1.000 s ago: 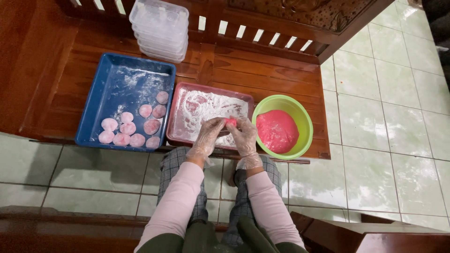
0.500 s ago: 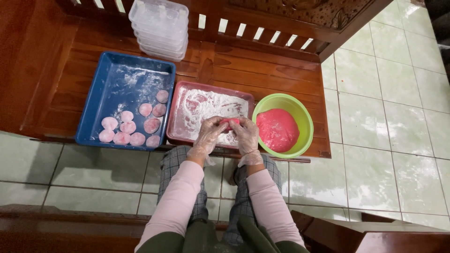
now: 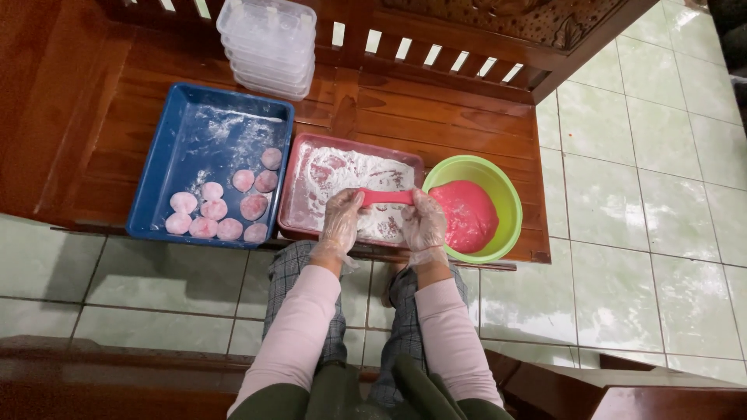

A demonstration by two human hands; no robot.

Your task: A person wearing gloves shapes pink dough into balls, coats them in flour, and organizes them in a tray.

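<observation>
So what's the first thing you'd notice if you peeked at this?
Probably the bright pink dough stretched between the left hand and the right hand, both in clear gloves, over the floury red tray. Just right of it sits a green bowl holding a big pink blob. On the left, a blue tray holds pale pink round cakes dusted with flour.

A blue tray (image 3: 163,159), a pink tray (image 3: 299,175) and a green bowl (image 3: 506,194) are lined up along the near edge of a wooden bench (image 3: 436,128); stacked clear containers (image 3: 267,43) are set at its far edge.
</observation>
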